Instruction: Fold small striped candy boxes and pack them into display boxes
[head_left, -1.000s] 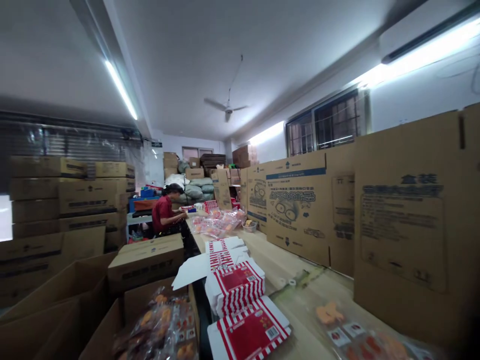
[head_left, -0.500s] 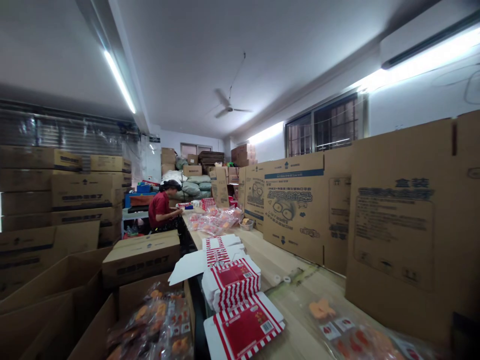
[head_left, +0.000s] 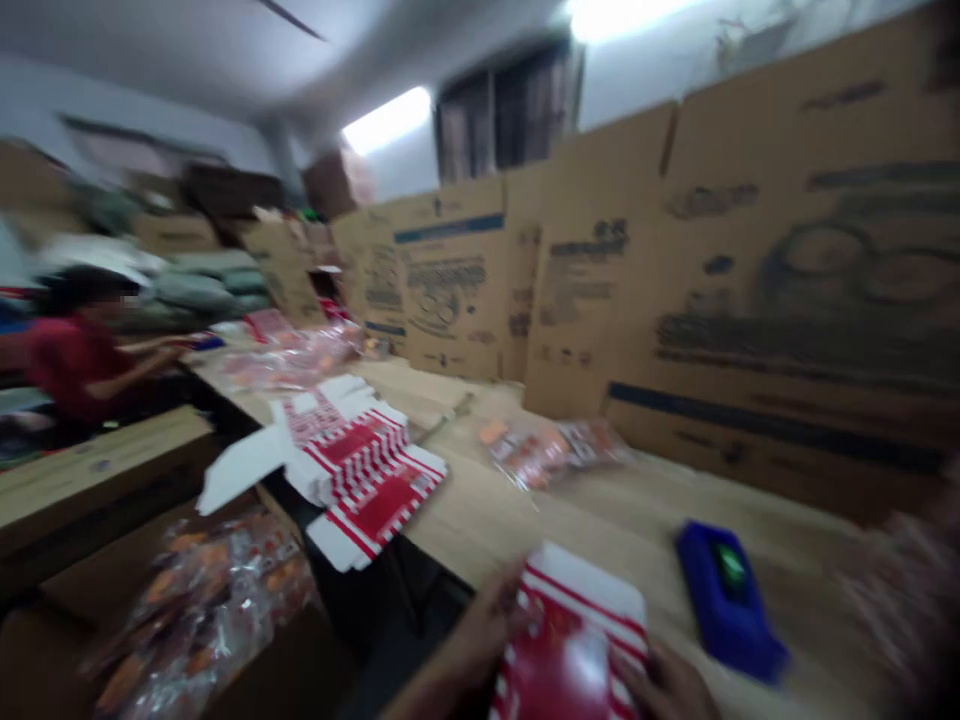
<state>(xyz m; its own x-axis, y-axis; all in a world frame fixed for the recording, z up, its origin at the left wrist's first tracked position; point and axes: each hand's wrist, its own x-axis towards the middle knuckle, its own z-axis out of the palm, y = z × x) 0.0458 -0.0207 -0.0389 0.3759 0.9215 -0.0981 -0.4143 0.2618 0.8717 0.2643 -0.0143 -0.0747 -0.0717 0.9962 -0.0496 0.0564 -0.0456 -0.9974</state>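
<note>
Low in the view, a red-and-white striped carton (head_left: 570, 640) is held between my two hands, its white flap end pointing away from me. My left hand (head_left: 491, 615) grips its left side, fingers curled at the edge. On the opposite side, my right hand (head_left: 671, 685) has its fingers over the lower right part; the bottom of the frame cuts it off. Motion blurs both hands and the print. To the right on the table lies a blue holder (head_left: 727, 600) with a green piece in it. A stack of similar striped cartons (head_left: 367, 460) sits at the table's left edge.
Clear bags with orange pieces lie on the table (head_left: 480, 530), one group of bags (head_left: 551, 450) near the middle. An open box of bags (head_left: 210, 600) stands lower left. Tall cardboard sheets (head_left: 585, 280) line the back. A co-worker in red (head_left: 82, 350) sits far left.
The view has swung right and down. Both my hands and the carton they hold are now in sight, as is the blue holder. The carton stack now appears further left.
</note>
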